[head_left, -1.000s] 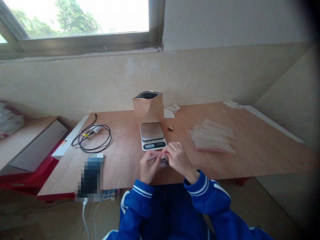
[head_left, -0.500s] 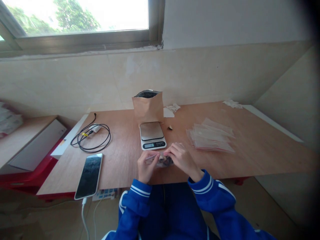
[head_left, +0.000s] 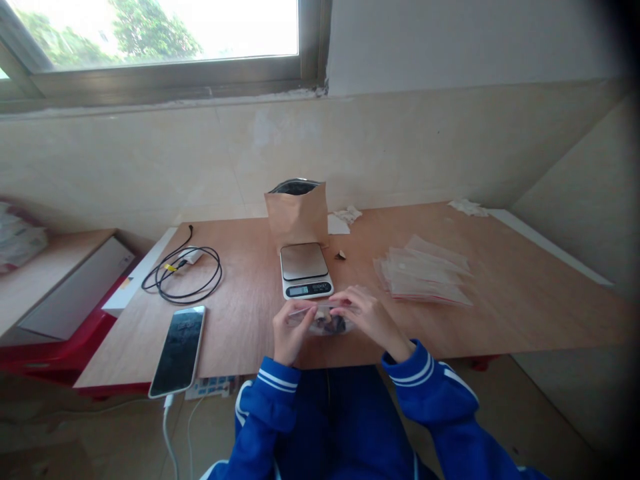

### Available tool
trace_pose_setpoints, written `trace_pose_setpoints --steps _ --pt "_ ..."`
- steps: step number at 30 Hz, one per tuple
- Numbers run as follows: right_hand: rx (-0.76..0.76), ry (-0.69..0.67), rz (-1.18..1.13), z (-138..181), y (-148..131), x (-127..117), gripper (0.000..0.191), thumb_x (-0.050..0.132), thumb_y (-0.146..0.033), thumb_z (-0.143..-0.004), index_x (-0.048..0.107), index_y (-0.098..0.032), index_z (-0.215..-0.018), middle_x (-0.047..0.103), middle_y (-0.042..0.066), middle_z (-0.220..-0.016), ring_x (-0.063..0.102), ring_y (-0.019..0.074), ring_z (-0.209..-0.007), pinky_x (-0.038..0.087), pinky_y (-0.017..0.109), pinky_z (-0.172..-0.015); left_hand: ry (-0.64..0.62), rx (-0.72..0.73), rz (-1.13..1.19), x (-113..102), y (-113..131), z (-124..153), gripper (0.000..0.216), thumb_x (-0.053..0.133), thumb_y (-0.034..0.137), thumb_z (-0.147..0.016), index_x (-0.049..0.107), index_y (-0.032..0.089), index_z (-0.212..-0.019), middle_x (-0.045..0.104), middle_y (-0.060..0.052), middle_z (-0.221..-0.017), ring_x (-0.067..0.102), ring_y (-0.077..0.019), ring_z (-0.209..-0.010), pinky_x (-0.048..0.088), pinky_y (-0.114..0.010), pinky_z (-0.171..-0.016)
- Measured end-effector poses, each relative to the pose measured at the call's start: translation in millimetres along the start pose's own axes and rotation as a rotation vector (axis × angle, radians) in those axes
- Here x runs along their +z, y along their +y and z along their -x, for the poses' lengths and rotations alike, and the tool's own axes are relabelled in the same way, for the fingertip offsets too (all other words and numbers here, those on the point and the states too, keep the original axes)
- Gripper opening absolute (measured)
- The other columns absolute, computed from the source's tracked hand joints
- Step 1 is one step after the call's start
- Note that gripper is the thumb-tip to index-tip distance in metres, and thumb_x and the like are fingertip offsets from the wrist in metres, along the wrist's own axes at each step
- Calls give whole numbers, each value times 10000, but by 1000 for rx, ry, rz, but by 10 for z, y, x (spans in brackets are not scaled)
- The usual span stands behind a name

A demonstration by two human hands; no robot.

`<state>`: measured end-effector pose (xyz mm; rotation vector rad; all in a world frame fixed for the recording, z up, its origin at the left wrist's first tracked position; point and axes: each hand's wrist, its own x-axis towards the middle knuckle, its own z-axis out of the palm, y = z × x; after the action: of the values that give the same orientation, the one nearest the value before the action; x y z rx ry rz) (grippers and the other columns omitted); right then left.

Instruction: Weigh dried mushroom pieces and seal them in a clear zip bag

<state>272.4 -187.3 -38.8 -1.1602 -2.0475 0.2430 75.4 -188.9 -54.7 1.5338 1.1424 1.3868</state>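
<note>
A clear plastic zip bag (head_left: 325, 327) with dark and pale pieces inside is held at the table's front edge; I cannot make out what the pieces are. My left hand (head_left: 291, 328) pinches the left end of the bag's top edge. At the other end, my right hand (head_left: 364, 315) grips the same edge between thumb and fingers. Just beyond the hands sits a white kitchen scale (head_left: 305, 270) with a bare metal plate and a lit display. Behind the scale stands an open brown paper pouch (head_left: 299, 217) with a silvery lining.
To the right lies a pile of flat clear bags (head_left: 425, 273). A small dark-and-pale scrap (head_left: 341, 255) is beside the scale. On the left are a coiled black cable (head_left: 219, 270) and a phone (head_left: 179, 352) plugged into a white cord. Crumpled white tissue (head_left: 349, 214) lies near the wall.
My right hand has slid to the right along the bag's top edge, so the hands are farther apart. The edge now looks stretched straight between them, with more of the contents showing.
</note>
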Motion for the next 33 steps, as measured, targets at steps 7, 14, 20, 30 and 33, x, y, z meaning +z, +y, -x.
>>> trace_pose_setpoints --steps 7,14,20,30,33 --pt "8 61 40 64 45 -3 160 529 -252 -929 632 -204 -817 649 29 -772 572 185 -756 429 325 -727 -31 -52 28 25 -44 21 201 656 340 -805 689 146 -849 691 -58 -850 648 -173 -828 512 -297 -784" --pt "7 103 89 120 -27 79 184 493 -224 -934 601 -205 -787 626 26 -736 540 185 -722 384 327 -721 -38 -38 29 77 -66 16 229 665 353 -794 713 151 -890 704 -82 -907 648 -198 -885 516 -333 -816" --pt "4 29 85 58 -115 61 81 562 -262 -894 607 -202 -924 671 45 -872 592 204 -830 372 344 -774 1 -53 51 95 -75 43 204 665 341 -797 715 153 -857 700 -72 -866 648 -186 -844 516 -319 -786" --pt "135 22 0 118 153 -46 197 575 -317 -894 678 -227 -753 670 19 -723 600 191 -728 415 334 -703 -181 -128 108 207 -57 -17 316 559 416 -864 720 153 -935 712 -84 -960 652 -200 -910 504 -313 -831" --pt "246 -78 -188 199 464 -290 266 557 -452 -883 695 -235 -952 703 42 -849 637 199 -783 487 321 -685 -220 -159 140 285 -54 -121 364 495 431 -896 705 163 -1025 710 -77 -992 649 -186 -897 508 -281 -778"
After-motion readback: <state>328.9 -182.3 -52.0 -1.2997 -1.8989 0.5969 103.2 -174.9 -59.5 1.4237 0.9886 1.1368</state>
